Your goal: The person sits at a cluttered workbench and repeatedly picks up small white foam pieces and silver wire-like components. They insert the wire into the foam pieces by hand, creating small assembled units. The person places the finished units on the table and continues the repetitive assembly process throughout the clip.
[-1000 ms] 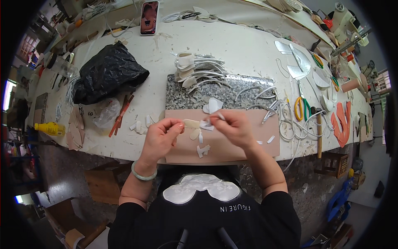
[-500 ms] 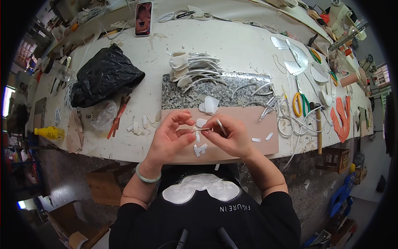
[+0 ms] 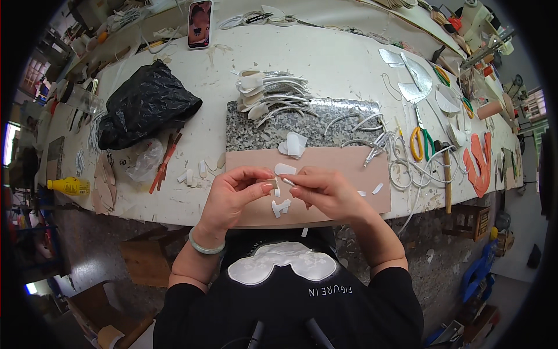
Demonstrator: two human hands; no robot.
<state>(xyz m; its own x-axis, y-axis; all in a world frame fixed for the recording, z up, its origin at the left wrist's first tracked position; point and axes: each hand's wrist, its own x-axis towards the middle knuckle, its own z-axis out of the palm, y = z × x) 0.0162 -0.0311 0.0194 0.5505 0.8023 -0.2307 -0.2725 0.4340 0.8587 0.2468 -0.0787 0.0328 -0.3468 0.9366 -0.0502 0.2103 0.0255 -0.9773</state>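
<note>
My left hand (image 3: 232, 195) pinches a small beige piece (image 3: 272, 182) between thumb and fingers above the tan board (image 3: 366, 168). Close to its right, my right hand (image 3: 331, 195) is closed on a slim white piece (image 3: 288, 181), whose kind I cannot make out. The two fingertips are a short gap apart. Just beyond them, a rounded white cutout (image 3: 285, 169) lies on the board. Under the hands are small white scraps (image 3: 281, 208). More white pieces (image 3: 293, 145) overlap the board's far edge.
Behind the board lies a speckled stone slab (image 3: 250, 136) with a stack of white straps (image 3: 279, 96) on it. A black plastic bag (image 3: 148, 104) sits left. To the right are scissors (image 3: 416, 144), white cord (image 3: 401, 177), a hammer (image 3: 447, 186) and coral pieces (image 3: 479, 168). A phone (image 3: 200, 24) stands behind.
My right hand has shifted slightly, and the white piece now lies along its fingertips instead of sticking up. My left fingers have closed into a pinch on the beige piece.
</note>
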